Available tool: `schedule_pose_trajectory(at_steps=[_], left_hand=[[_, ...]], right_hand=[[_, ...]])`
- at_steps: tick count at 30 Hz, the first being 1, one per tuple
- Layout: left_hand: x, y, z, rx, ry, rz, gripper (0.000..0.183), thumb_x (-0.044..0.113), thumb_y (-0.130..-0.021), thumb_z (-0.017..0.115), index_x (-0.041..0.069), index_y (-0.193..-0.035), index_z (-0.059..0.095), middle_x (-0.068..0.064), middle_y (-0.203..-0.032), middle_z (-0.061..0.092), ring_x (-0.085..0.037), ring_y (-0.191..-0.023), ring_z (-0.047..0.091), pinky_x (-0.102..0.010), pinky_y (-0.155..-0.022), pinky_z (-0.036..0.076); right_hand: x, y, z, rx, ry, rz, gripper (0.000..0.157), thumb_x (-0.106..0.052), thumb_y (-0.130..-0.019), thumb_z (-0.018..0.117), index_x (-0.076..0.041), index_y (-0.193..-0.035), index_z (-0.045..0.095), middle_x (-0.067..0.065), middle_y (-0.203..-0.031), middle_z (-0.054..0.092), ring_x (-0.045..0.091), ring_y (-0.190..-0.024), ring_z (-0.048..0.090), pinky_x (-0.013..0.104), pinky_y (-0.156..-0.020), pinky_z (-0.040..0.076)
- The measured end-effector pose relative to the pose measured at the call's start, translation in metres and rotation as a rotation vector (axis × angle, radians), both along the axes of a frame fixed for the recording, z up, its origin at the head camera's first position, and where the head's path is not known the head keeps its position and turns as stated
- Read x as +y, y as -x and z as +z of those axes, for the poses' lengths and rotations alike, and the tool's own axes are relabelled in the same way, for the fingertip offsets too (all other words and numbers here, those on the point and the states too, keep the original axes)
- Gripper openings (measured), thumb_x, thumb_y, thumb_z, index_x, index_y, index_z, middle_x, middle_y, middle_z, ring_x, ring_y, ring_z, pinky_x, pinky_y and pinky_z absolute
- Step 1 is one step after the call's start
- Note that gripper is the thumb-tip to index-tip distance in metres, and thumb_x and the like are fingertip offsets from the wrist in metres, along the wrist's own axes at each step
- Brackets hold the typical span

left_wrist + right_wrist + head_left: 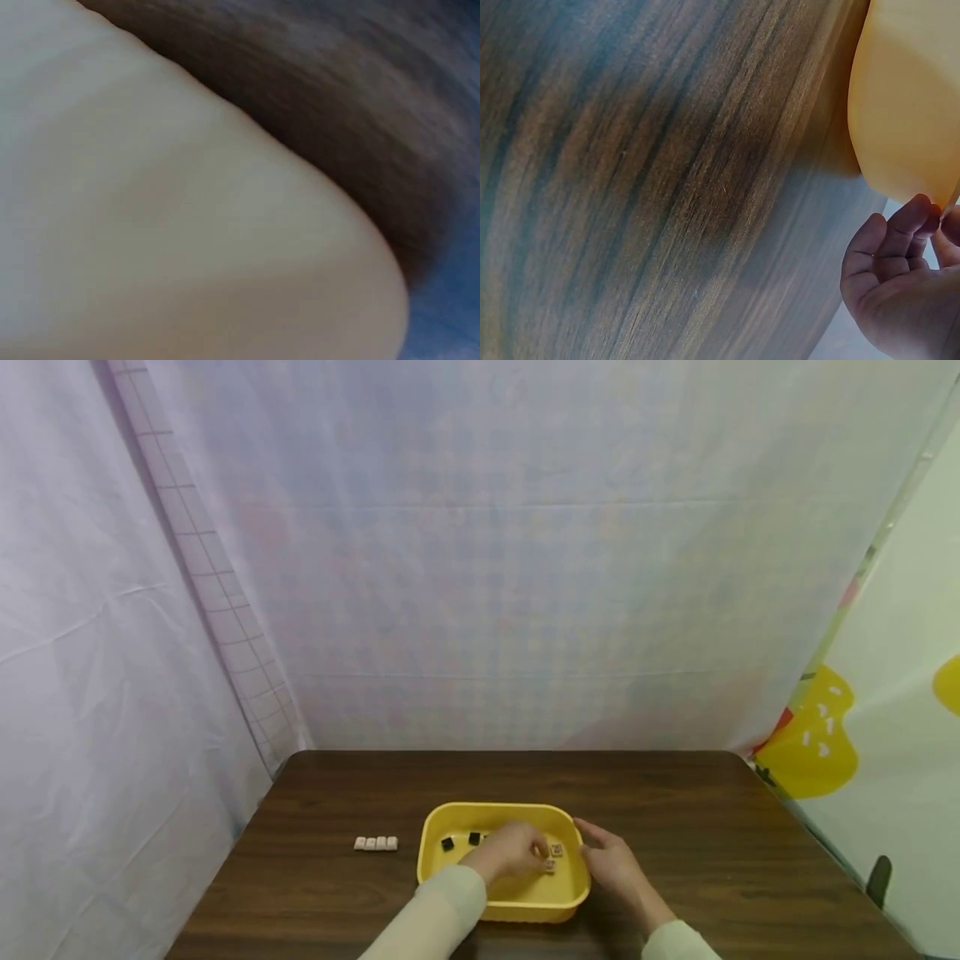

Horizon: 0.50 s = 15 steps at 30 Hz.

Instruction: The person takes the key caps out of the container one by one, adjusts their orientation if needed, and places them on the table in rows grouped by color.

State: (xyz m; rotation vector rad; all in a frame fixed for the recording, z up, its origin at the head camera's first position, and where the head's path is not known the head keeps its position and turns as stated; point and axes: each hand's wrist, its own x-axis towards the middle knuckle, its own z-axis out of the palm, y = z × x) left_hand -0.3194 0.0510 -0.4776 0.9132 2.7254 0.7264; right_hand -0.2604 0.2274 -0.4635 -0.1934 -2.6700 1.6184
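My left hand (pixel 512 850) reaches down into a yellow tray (pixel 517 913), fingers curled among small pale keycap-like pieces (pixel 550 866) on its right side; I cannot tell whether one is between the fingertips. The left wrist view holds mostly a pale sleeve (pixel 187 210), and the hand is out of sight there. At the tray's right end, my right hand (pixel 611 862) grips the rim. In the right wrist view, its curled fingers (pixel 907 225) and thumb meet at the tray's edge. Small black pieces (pixel 447 843) lie in the tray's left part, some hidden behind the left hand.
A short row of white keycap-like pieces (pixel 376 843) sits left of the tray on the dark wooden table (pixel 675 802). Pale curtains (pixel 495 610) hang behind the table and along both sides.
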Motion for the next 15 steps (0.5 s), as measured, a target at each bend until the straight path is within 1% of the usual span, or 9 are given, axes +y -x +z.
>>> schedule_pose_trajectory(at_steps=[1, 4, 5, 8, 11, 15], left_hand=[[-0.0005, 0.0001, 0.0005, -0.008, 0.003, 0.0, 0.016, 0.019, -0.086, 0.078, 0.013, -0.1, 0.078, 0.006, -0.092, 0.07, -0.006, -0.079, 0.059, -0.022, -0.074, 0.049], [0.0001, 0.0001, 0.0016, -0.047, -0.007, -0.011, 0.023, 0.022, -0.086, 0.078, 0.012, -0.107, 0.076, 0.006, -0.094, 0.07, -0.005, -0.077, 0.058, -0.022, -0.071, 0.049], [0.0009, -0.0001, 0.0017, -0.058, -0.013, -0.02, 0.025, 0.023, -0.087, 0.077, 0.012, -0.109, 0.076, 0.006, -0.094, 0.071, -0.004, -0.077, 0.059, -0.021, -0.07, 0.049], [0.0038, -0.0019, 0.0019, -0.055, -0.021, -0.043, 0.026, 0.023, -0.088, 0.076, 0.013, -0.112, 0.075, 0.005, -0.096, 0.072, -0.003, -0.079, 0.06, -0.021, -0.072, 0.049], [0.0061, -0.0047, 0.0015, -0.038, -0.015, -0.049, 0.02, 0.02, -0.088, 0.075, 0.013, -0.107, 0.076, 0.007, -0.093, 0.071, -0.003, -0.08, 0.059, -0.02, -0.074, 0.048], [0.0072, -0.0071, 0.0009, -0.038, -0.018, -0.043, 0.012, 0.018, -0.087, 0.076, 0.013, -0.098, 0.076, 0.007, -0.088, 0.068, -0.004, -0.077, 0.059, -0.021, -0.073, 0.049]], right_hand=[[0.0003, 0.0003, 0.0001, 0.004, -0.01, 0.003, 0.047, -0.002, -0.093, 0.052, 0.004, -0.14, 0.052, 0.032, -0.135, 0.05, 0.03, -0.102, 0.059, 0.031, -0.076, 0.05], [0.0006, 0.0006, 0.001, 0.011, -0.021, 0.005, 0.047, -0.002, -0.093, 0.053, 0.004, -0.139, 0.052, 0.033, -0.136, 0.05, 0.031, -0.103, 0.058, 0.031, -0.075, 0.05], [0.0008, 0.0009, 0.0007, 0.014, -0.013, 0.003, 0.047, -0.002, -0.093, 0.053, 0.004, -0.139, 0.052, 0.033, -0.133, 0.051, 0.03, -0.099, 0.06, 0.03, -0.072, 0.05], [0.0008, 0.0008, 0.0, 0.028, -0.003, 0.003, 0.046, -0.001, -0.092, 0.054, 0.005, -0.138, 0.053, 0.03, -0.128, 0.054, 0.024, -0.09, 0.061, 0.028, -0.068, 0.05], [0.0007, 0.0008, -0.0012, 0.042, 0.011, 0.004, 0.046, 0.0, -0.092, 0.054, 0.006, -0.137, 0.053, 0.03, -0.126, 0.056, 0.023, -0.086, 0.061, 0.028, -0.067, 0.05], [0.0007, 0.0002, -0.0006, 0.047, 0.009, 0.01, 0.046, 0.0, -0.092, 0.054, 0.007, -0.137, 0.053, 0.032, -0.129, 0.054, 0.025, -0.09, 0.061, 0.028, -0.07, 0.05]])
